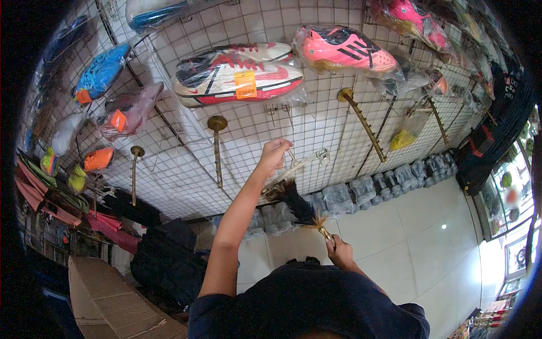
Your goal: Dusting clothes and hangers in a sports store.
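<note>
My left hand (273,157) is raised in front of the wire grid wall, its fingers closed on the hook of a pale clip hanger (298,167). The hanger's bar slants, with a clip showing at its right end. Its lower left end is partly hidden near the duster's tip. In my right hand (340,253) is the metallic-looking handle of a feather duster (298,205). The duster's dark feathers point up and left, just below the hanger. Whether the feathers touch the hanger, I cannot tell.
Plastic-wrapped white-and-red shoes (239,82) and pink shoes (349,50) hang on the wire grid (254,123). Brass-coloured display arms (365,127) jut outward. Wrapped dumbbells (338,198) line the tiled floor (394,229) along the wall. A cardboard box (110,296) stands at lower left.
</note>
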{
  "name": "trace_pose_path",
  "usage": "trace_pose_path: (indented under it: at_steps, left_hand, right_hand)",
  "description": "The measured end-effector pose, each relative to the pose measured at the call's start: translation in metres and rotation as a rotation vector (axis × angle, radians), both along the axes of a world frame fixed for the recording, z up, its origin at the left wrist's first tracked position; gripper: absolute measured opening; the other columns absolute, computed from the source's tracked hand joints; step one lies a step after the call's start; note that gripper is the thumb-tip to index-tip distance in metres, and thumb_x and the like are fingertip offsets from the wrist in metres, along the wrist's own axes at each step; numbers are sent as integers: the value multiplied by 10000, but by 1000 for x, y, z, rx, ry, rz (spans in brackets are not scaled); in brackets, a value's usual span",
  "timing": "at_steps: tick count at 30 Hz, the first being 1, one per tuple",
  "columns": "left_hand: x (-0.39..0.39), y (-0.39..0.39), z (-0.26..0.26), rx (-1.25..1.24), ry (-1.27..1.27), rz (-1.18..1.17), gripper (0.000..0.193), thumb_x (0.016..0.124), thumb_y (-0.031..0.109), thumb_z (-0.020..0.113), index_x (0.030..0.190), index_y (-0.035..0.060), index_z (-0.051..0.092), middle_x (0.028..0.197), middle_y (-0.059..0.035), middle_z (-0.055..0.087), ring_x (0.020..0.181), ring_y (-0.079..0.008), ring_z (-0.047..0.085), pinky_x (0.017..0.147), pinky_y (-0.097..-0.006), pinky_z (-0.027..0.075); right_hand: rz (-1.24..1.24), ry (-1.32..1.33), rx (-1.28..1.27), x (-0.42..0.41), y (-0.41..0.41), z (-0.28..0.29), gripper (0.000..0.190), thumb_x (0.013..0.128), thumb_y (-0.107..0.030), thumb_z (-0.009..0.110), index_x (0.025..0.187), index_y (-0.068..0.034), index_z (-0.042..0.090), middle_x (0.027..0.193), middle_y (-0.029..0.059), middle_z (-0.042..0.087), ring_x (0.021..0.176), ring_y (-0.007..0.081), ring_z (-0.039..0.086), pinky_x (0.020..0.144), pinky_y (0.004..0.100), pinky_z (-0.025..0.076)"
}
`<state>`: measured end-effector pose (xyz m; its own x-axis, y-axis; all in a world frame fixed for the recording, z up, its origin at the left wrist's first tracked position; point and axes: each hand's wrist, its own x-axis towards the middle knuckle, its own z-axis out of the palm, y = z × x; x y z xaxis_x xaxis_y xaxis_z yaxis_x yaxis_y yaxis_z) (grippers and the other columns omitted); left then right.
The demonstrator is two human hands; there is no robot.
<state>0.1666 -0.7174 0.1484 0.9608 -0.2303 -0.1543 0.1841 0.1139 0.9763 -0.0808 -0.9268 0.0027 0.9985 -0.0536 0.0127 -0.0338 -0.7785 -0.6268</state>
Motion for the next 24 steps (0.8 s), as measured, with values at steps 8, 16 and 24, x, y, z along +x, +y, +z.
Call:
trace_pose_path:
  at_steps: [8, 16, 24]
  left_hand:
    - [-7, -6, 3, 3, 24, -29, 105, 831, 117, 452, 861, 41, 518, 459, 45, 302, 313, -42, 206, 297, -219, 169]
    - [-10, 1, 7, 32, 35, -8, 107, 824, 130, 459, 850, 49, 522, 458, 56, 281, 326, -35, 193, 309, -217, 150]
    - [-8, 3, 8, 11, 57, -17, 97, 814, 122, 463, 848, 60, 530, 451, 60, 263, 321, -39, 184, 309, -216, 152]
  right_hand:
    - [-173, -111, 140, 22, -2, 4, 226, 831, -260, 491, 894, -44, 504, 596, 180, 553, 572, 372, 557, 525, 447, 436]
    - [-82, -135, 55, 12, 0, -5, 209, 847, -236, 472, 909, -39, 505, 624, 192, 560, 577, 374, 559, 517, 433, 433]
    - [-205, -99, 160, 19, 1, -6, 217, 844, -235, 475, 934, -39, 498, 644, 190, 565, 603, 372, 565, 539, 438, 440]
